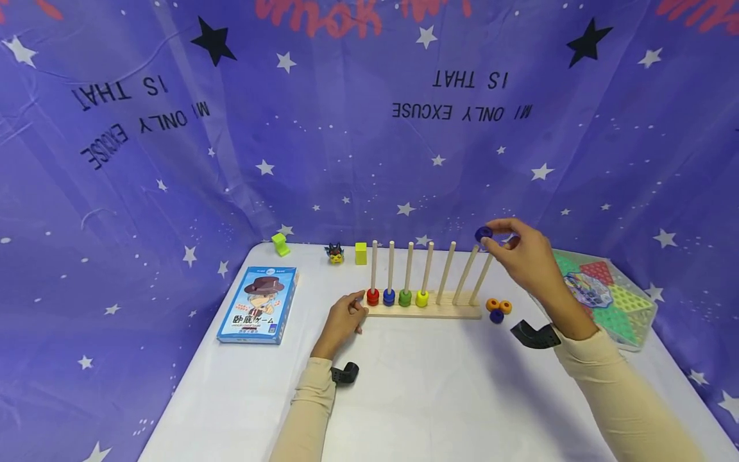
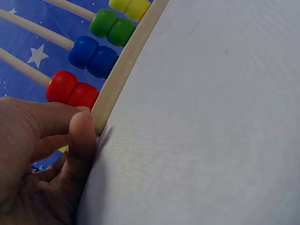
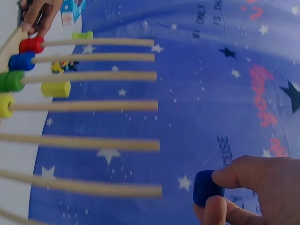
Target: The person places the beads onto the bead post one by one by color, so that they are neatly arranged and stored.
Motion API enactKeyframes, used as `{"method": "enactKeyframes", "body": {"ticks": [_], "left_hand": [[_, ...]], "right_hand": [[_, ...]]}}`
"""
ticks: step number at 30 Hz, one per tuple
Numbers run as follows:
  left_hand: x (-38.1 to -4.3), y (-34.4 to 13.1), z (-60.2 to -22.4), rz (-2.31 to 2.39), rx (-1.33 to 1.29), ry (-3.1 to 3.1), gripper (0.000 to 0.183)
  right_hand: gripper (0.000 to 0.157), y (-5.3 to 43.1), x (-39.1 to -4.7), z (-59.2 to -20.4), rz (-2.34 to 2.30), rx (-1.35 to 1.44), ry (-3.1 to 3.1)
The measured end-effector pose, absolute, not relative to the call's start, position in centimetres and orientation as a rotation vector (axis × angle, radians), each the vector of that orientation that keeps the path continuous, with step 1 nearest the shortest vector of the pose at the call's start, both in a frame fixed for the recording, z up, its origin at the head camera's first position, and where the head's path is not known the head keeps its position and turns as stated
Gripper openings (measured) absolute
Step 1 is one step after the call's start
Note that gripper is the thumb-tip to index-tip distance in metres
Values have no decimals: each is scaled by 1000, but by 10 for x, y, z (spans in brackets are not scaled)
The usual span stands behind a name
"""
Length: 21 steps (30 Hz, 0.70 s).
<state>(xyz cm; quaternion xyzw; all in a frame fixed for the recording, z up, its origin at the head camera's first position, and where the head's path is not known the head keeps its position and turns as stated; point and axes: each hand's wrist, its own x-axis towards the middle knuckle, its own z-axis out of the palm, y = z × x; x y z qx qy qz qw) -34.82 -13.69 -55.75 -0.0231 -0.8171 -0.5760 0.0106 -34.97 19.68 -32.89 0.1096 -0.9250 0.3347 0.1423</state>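
Observation:
A wooden bead rack [image 1: 424,311] with several upright pegs stands on the table. Its left pegs carry pairs of red beads [image 2: 72,89], blue beads [image 2: 93,57], green beads [image 2: 112,28] and yellow beads [image 1: 423,296]; the three pegs on the right are bare. With thumb and fingers my left hand [image 1: 344,319] grips the left end of the base. My right hand [image 1: 522,253] pinches a dark purple-blue bead [image 3: 204,187], raised near the tops of the rightmost pegs and apart from the peg ends in the right wrist view.
Two orange beads [image 1: 499,305] and a dark purple bead [image 1: 496,316] lie right of the rack. Beyond them is a colourful plastic case [image 1: 626,301]. A blue card-game box [image 1: 258,305] lies left; a yellow-green block [image 1: 360,253], small figure [image 1: 335,253] and green piece [image 1: 280,244] stand behind.

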Motion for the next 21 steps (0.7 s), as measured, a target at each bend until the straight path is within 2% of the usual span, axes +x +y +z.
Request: {"method": "enactKeyframes", "body": {"ticks": [9,21], "left_hand": [[-349,-136,-557,-1824,-39,-2556,46],[-348,-137,-557,-1819,-70,-2547,46]], "right_hand": [[37,167,-363,-335,983,390,-2768],[38,163,-368,-341,978,373,-2822]]}}
